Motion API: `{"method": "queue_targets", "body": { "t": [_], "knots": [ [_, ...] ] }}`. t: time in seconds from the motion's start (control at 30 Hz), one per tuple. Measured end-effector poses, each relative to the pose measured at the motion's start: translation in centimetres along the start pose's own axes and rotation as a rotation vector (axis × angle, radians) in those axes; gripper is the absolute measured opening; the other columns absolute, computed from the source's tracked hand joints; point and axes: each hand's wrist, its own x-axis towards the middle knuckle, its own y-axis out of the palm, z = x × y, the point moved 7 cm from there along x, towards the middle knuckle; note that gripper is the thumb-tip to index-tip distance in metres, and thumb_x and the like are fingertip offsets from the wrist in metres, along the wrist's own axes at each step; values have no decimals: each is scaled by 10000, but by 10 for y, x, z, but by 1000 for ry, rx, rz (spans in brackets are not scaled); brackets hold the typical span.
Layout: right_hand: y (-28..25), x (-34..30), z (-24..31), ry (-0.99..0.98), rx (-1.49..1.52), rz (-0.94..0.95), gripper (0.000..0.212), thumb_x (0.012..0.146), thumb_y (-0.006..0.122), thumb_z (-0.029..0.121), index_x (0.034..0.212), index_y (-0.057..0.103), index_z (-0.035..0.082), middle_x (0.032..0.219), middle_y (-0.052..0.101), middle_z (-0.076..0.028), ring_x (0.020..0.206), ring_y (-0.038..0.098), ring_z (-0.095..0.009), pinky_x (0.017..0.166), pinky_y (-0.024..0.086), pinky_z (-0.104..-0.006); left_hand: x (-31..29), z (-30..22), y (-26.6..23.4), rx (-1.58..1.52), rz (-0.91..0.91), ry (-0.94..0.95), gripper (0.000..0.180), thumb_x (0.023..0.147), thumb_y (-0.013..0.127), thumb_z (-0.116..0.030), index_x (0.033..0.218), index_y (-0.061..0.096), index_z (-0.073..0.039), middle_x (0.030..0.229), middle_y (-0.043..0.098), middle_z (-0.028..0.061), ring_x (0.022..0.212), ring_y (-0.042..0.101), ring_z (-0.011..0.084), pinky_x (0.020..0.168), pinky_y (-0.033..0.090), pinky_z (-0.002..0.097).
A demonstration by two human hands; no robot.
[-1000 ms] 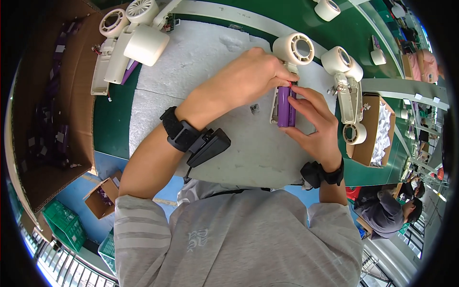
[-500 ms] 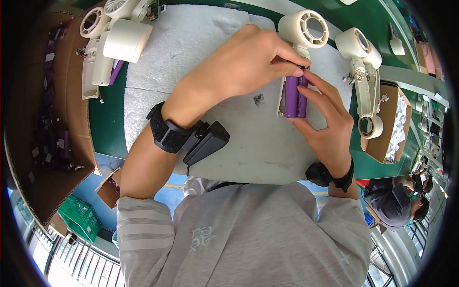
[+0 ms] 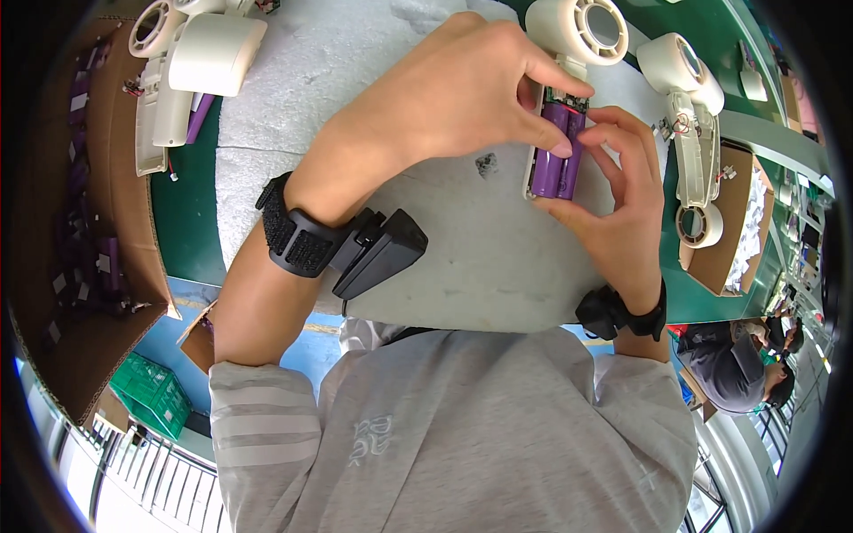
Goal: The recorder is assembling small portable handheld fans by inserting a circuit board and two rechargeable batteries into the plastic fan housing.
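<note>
A cream handheld fan (image 3: 555, 31) lies on the work mat with its handle open toward me. Inside the handle sit two purple cylindrical batteries (image 3: 555, 178), side by side, below a small circuit board (image 3: 569, 100). My left hand (image 3: 471, 89) comes across from the left, its thumb pressing on the batteries and its index finger reaching over the neck by the board. My right hand (image 3: 622, 195) grips the handle from the right, thumb at its lower end, curled fingers beside the batteries. Some right fingertips are hard to make out.
More cream fan parts (image 3: 218, 58) lie at the far left, and an opened fan (image 3: 697, 151) with wires at the right. A cardboard box (image 3: 133, 258) of purple batteries stands left; another box (image 3: 715, 258) holds white pieces. White foam (image 3: 284, 107) lies under the grey mat (image 3: 462, 266).
My left thumb has moved down onto the batteries and the circuit board has come into sight. My right fingers have drawn back to the handle's right side. The whole view has shifted slightly.
</note>
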Motion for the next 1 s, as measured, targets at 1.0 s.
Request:
{"method": "queue_targets", "body": {
  "t": [1.0],
  "knots": [
    [-4,3,7,-73,-19,103,767,559,872,4,1263,576,67,1223,461,-99,1003,582,-227,899,533,-337,-2,31,16,4,-177,-36,446,702,822,-89,1133,710,-108,822,715,64,701,621,97,666,512,262]
  ]
}}
